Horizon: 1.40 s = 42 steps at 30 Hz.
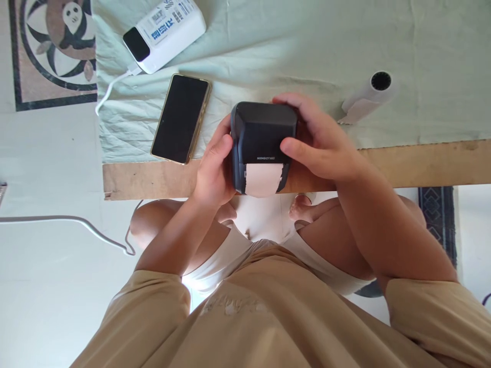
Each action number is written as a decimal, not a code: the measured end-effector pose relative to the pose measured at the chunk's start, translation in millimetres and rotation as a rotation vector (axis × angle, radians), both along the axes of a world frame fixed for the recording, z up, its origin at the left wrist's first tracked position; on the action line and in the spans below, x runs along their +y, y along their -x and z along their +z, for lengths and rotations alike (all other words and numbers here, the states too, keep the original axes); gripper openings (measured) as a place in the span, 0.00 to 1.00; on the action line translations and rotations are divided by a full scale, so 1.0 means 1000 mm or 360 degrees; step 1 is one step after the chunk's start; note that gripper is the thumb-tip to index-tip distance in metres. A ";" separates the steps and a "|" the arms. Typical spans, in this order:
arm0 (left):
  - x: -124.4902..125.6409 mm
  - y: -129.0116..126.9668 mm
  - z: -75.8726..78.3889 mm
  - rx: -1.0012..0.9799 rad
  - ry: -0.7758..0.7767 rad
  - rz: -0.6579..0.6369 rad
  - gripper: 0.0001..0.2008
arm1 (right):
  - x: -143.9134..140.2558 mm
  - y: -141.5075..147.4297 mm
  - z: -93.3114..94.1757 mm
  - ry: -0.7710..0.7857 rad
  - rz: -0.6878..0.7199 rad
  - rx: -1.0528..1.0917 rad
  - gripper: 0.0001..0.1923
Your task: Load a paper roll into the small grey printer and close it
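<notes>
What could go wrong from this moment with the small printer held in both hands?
The small black thermal printer, gripped by the left hand and right hand, sits at the wooden table edge over the lap, so it might drop. The white paper strip sticking out could tear or crease.

On the printer (264,140) we read a small pale brand line on its front face, just above the paper (263,179); it looks like "NIIMBOT", though the letters are tiny. On the power bank (164,31) we see blue characters and print, too small and tilted to read.
</notes>
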<state>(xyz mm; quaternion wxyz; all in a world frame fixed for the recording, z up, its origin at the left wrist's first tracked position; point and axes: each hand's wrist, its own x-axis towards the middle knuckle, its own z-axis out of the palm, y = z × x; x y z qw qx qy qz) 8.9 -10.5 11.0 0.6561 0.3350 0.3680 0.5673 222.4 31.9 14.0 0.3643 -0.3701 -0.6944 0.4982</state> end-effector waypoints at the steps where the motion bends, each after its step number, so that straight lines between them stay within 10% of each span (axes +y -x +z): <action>1: 0.001 0.000 0.000 -0.0031 0.0006 0.0010 0.19 | -0.001 -0.001 0.003 -0.0018 -0.0050 -0.0001 0.36; 12: 0.004 0.002 -0.001 -0.0014 0.0045 0.0059 0.11 | -0.008 -0.004 0.026 -0.0439 -0.0063 -0.0395 0.32; 20: 0.004 0.005 0.003 0.0042 0.0076 -0.0121 0.20 | -0.021 0.019 0.032 -0.0747 -0.0938 -0.0291 0.06; 32: 0.000 0.014 -0.002 0.0191 -0.0026 -0.0295 0.32 | -0.038 0.024 0.067 -0.0444 -0.0255 -0.1442 0.07; 37: 0.000 0.011 0.006 0.0179 0.0065 -0.0298 0.26 | -0.034 0.013 0.069 -0.0204 -0.0188 -0.1062 0.10; 42: 0.001 0.007 0.005 0.0075 0.0095 -0.0081 0.19 | -0.021 -0.017 0.058 0.0051 -0.0181 0.0212 0.23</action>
